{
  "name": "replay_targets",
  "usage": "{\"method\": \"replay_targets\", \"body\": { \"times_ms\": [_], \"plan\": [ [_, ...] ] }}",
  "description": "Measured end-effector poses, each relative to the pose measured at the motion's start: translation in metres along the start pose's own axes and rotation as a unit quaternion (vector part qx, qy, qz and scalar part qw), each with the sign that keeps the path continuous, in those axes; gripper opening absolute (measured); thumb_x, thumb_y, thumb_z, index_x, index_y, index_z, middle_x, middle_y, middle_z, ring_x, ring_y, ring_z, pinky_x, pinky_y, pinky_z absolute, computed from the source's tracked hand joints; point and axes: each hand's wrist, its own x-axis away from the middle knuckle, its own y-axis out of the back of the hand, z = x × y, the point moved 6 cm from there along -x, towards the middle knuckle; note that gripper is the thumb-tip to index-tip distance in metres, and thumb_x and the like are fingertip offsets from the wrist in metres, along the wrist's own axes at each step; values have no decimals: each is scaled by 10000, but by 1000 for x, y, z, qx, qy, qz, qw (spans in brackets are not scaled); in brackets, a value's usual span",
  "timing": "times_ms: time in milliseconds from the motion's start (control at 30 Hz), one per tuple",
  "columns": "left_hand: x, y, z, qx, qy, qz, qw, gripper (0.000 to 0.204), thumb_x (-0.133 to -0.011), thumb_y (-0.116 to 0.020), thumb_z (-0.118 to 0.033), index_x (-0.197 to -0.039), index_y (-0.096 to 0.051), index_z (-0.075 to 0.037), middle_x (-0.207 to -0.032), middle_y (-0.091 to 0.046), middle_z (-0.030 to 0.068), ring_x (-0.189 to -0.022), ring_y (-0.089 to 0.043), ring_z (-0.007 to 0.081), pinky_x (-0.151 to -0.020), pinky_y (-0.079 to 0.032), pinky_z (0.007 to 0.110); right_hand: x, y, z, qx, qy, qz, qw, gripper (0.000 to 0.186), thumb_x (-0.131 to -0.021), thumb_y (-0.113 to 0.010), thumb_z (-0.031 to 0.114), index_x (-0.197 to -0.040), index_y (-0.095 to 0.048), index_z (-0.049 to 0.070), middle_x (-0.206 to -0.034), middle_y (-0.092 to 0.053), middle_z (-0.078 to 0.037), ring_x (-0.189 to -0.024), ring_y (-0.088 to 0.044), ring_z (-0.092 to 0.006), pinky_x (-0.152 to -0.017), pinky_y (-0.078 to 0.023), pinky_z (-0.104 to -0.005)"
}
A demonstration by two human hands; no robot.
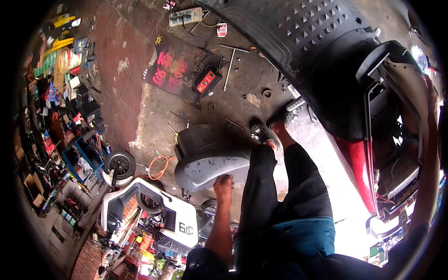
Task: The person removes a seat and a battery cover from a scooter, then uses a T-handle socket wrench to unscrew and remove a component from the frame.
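Observation:
My left hand (223,183) comes up from the lower edge with its fingers curled over the near rim of a grey scooter body panel (205,163), which lies curved on the concrete floor. My legs in black trousers stretch forward beside it, and my sandalled feet (262,133) rest past the panel's far end. To the right stands a red scooter (359,163) with its black ribbed footboard (303,32) and open rear frame. What looks like my right forearm (431,154) runs up the right rim toward that frame; its hand is too blurred to make out.
A red-and-black box device (206,81), a T-handle wrench (229,65), a power strip (185,17) and small loose parts lie on the floor ahead. An orange hose (158,167), a small wheel (120,164) and a white scooter (158,217) sit lower left. Cluttered shelves line the left rim.

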Motion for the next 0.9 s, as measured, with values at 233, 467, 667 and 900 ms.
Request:
{"method": "replay_targets", "body": {
  "times_ms": [233,467,667,900],
  "plan": [
    [-4,21,83,-61,130,-51,988,418,-740,-689,-196,-1069,-543,15,-730,-573,40,-576,-518,108,-474,-448,283,26,-80,2,4,-56,162,985,350,-894,-544,319,-1051,-599,10,-957,-640,-98,-902,-595,-187,-823,-455,-300],
    [-53,83,134,-35,105,-239,965,915,-668,-786,-330,-1330,-279,46,-1074,-543,206,-973,-547,327,-815,-472,422,54,-88,-3,0,-81,179,980,304,-893,-565,278,-1043,-590,15,-951,-636,-81,-886,-597,-175,-805,-467,-293],
    [-90,114,118,138,-79,-283,946,818,-648,-817,-348,-1172,-352,74,-1160,-501,263,-1043,-514,359,-910,-408,445,66,-9,-12,-11,-136,114,984,266,-893,-583,243,-1036,-583,19,-946,-632,-67,-871,-599,-165,-789,-477,-287],
    [-82,118,71,-53,61,-440,894,828,-612,-817,-367,-1108,-348,102,-1176,-463,249,-1037,-492,354,-886,-426,455,63,42,-1,196,-83,54,976,218,-843,-646,230,-910,-580,33,-807,-587,-65,-730,-529,-138,-677,-440,-300]
  ]
}}
